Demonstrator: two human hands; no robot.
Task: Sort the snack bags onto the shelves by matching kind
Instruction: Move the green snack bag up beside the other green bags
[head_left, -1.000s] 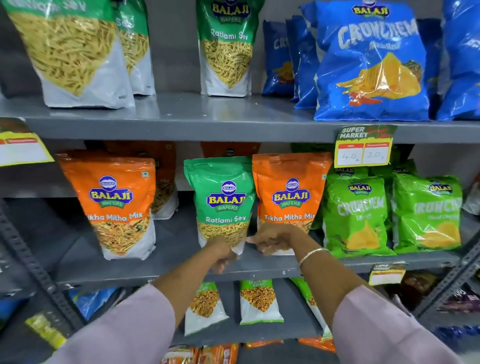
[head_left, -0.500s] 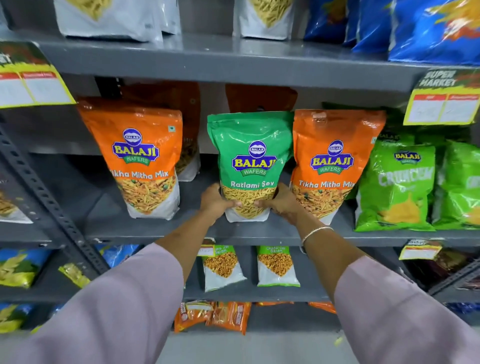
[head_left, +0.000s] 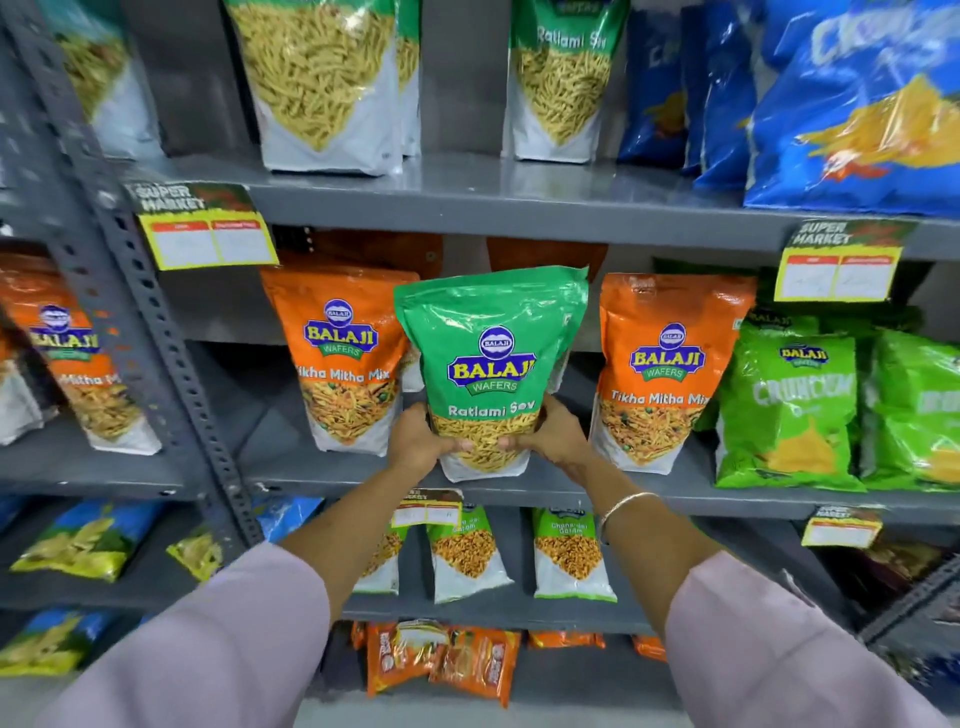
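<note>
While gripped at its base by the left hand (head_left: 418, 447) and right hand (head_left: 550, 441), the green Ratlami Sev bag (head_left: 491, 364) is held upright at frame centre, between two orange bags.

Glossy plastic film wraps the green pouch (head_left: 491, 358), centre frame, and the orange pouches (head_left: 340, 358) beside it. Smooth grey painted metal forms the shelf (head_left: 519, 197) above. Matt paper tag (head_left: 205, 228), upper left. Soft lilac cloth sleeves (head_left: 218, 654), bottom.

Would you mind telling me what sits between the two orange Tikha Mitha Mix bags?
In the head view, the green Ratlami Sev bag, held by left hand and right hand.
</note>
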